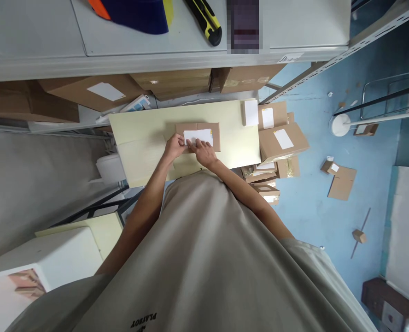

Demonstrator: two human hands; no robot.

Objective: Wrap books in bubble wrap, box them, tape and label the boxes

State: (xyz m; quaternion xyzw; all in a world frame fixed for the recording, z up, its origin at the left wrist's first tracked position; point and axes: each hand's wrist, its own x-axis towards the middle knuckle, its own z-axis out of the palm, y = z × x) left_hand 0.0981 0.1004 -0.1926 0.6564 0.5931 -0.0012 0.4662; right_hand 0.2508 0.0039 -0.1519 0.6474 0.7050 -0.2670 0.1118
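A small brown cardboard box (215, 138) lies on the pale yellow tabletop (145, 138) in front of me. On its top is a white label (199, 135) with a small yellow mark near its right end. My left hand (175, 147) is at the label's left end, its thumb and fingers closed on that edge. My right hand (205, 154) rests on the label's near side, fingers stretched out and pressed flat against it. The box's near edge is partly hidden beneath both hands.
A white stack of labels (250, 113) sits at the table's right end. Labelled cartons (282, 140) are piled beside it. Above the table runs a grey shelf (121, 60) with a yellow-black utility knife (206, 22) and a blue tape dispenser (138, 16). Large cartons (180, 83) stand underneath.
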